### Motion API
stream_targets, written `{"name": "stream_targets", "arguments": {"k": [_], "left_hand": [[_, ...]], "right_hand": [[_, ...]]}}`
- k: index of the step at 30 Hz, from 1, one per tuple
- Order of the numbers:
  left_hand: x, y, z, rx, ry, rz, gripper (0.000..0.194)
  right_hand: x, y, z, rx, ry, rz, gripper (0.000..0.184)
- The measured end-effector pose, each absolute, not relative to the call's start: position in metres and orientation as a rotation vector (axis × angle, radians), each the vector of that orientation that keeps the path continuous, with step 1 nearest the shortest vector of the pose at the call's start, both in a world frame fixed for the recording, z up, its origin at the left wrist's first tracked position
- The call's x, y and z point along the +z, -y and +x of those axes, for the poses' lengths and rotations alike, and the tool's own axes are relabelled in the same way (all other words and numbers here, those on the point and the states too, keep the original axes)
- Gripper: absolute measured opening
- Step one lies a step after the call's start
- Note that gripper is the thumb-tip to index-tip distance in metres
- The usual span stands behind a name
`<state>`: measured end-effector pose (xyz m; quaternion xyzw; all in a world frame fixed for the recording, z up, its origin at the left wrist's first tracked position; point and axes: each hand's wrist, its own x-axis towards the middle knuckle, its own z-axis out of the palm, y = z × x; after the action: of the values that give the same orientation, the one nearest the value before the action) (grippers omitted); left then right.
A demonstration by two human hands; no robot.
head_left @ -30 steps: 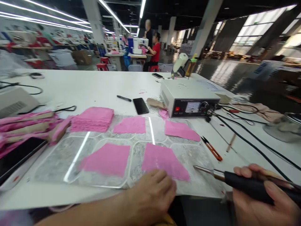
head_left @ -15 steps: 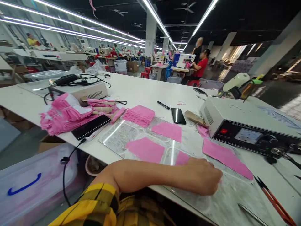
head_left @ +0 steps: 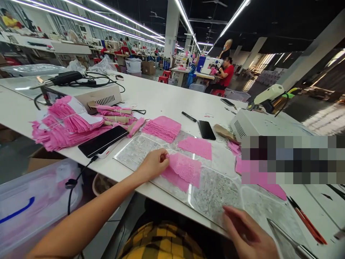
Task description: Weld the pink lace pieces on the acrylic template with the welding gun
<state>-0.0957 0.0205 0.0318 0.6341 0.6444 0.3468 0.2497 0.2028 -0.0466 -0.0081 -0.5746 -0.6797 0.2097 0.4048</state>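
My left hand (head_left: pixel 155 163) pinches the left edge of a pink lace fabric piece (head_left: pixel 185 167), which partly overlaps another pink piece (head_left: pixel 176 180) on the clear-covered grey mat (head_left: pixel 218 187). My right hand (head_left: pixel 249 233) is at the mat's front edge, thumb and fingers apart, with nothing visible between them. Just right of it lies a slim metal-tipped tool (head_left: pixel 289 239). Farther back on the mat is a single pink piece (head_left: pixel 195 146), beside a neat stack of pink pieces (head_left: pixel 161 127).
Bundled pink pieces (head_left: pixel 67 122) and a phone (head_left: pixel 104 141) lie at left. A second phone (head_left: pixel 206 129) and a black pen (head_left: pixel 189 116) lie farther back. Orange-handled tweezers (head_left: pixel 307 221) are at right. A pale machine box (head_left: pixel 269 122) stands behind, its front pixelated.
My left hand has moved left across the mat and now holds the lace piece over another pink piece. My right hand has come into view at the front edge.
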Motion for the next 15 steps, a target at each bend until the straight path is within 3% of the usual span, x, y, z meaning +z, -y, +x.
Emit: {"name": "stream_targets", "arguments": {"k": [7, 15], "left_hand": [[0.033, -0.026, -0.100, 0.899, -1.743, 1.767, 0.007], [0.036, -0.022, -0.122, 0.819, -1.808, 1.873, 0.009]], "right_hand": [[0.007, -0.015, 0.145, 0.126, 2.304, -1.159, 0.020], [0.016, -0.015, 0.132, 0.142, 2.366, -0.968, 0.018]]}}
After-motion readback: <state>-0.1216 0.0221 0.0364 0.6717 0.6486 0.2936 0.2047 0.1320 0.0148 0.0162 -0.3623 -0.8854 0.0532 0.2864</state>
